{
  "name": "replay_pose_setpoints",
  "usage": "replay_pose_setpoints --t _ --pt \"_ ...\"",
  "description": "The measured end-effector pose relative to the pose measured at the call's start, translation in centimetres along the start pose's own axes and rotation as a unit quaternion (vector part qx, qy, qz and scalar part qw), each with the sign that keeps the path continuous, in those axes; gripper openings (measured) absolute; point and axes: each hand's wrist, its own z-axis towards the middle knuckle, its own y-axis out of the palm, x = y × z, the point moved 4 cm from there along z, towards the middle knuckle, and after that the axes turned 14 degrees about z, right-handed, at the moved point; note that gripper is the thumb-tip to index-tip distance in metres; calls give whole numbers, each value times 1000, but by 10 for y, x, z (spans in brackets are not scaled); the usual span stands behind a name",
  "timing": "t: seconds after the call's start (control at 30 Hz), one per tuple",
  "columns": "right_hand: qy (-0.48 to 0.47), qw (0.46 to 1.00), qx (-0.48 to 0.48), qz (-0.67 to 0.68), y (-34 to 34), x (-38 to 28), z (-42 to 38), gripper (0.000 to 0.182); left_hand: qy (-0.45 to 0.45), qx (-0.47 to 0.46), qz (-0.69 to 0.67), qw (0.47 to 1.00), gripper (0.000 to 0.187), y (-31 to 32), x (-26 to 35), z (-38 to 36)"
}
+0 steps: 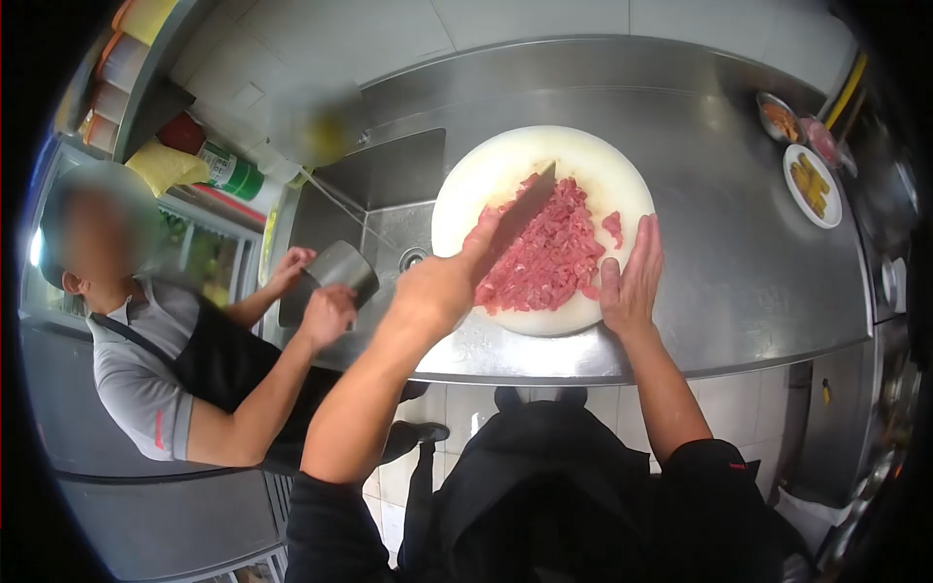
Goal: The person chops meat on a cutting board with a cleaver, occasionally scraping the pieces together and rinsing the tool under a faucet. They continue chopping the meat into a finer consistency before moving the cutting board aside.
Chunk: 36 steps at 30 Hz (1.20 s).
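Observation:
My left hand (pixel 437 291) is wrapped round the handle of a broad-bladed knife (pixel 523 216), its index finger stretched along the blade. The blade lies slantwise at the left side of a heap of chopped raw red meat (pixel 554 257). Under the meat is a thick, round white cutting board (pixel 471 180). A small separate clump of meat (pixel 612 228) sits right of the heap. At the board's right edge rests my right hand (pixel 634 277), fingers extended and holding nothing, the thumb close to the meat.
At the left, a co-worker (pixel 155 321) holds a metal container (pixel 345 272) over the sink (pixel 389 228). A white dish of yellowish pieces (pixel 826 204) and a small metal bowl (pixel 777 112) stand at the right on the steel counter (pixel 739 253). Shelved containers (pixel 121 60) are upper left.

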Motion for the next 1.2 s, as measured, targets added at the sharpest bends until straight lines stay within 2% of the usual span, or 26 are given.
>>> replay_pose_setpoints --t 0.1,0.17,0.23,0.33,0.43,0.47,0.5,0.57,0.67,0.77,0.9,1.03,1.2 --pt "-2 1000 8 -5 3 3 -1 87 -63 25 -93 993 83 -7 0 -20" --pt "0 1000 8 -8 4 2 -1 87 5 31 4 1000 79 22 3 -2" --pt "-1 1000 5 -12 2 1 0 88 14 41 19 999 78 25 -5 3" --pt "3 1000 -1 -16 2 2 -1 88 -19 73 -93 993 77 -10 -16 -28" --pt "10 1000 2 -21 2 1 0 88 -89 105 -105 985 76 12 -26 -38" --pt "12 1000 0 -23 2 0 0 88 -52 72 -25 996 72 42 -33 -23" --pt "14 1000 -2 -26 2 0 -1 88 -55 -14 24 998 70 50 -29 -12" --pt "15 1000 -7 -25 2 0 0 87 -42 25 34 998 71 31 -39 -14" --pt "13 999 -7 -28 2 0 0 86 -69 94 -76 990 70 16 -44 -37" --pt "-3 999 -2 -40 4 -1 0 84 -42 14 4 999 68 48 -39 -17" --pt "-24 998 0 -49 3 2 -1 82 -22 87 -47 995 74 23 -49 -26" --pt "-19 999 2 -30 4 -1 -2 83 -49 -39 38 997 70 46 -32 -7" --pt "-14 997 -25 -65 3 -2 0 89 -49 55 -64 995 62 16 -58 -18"
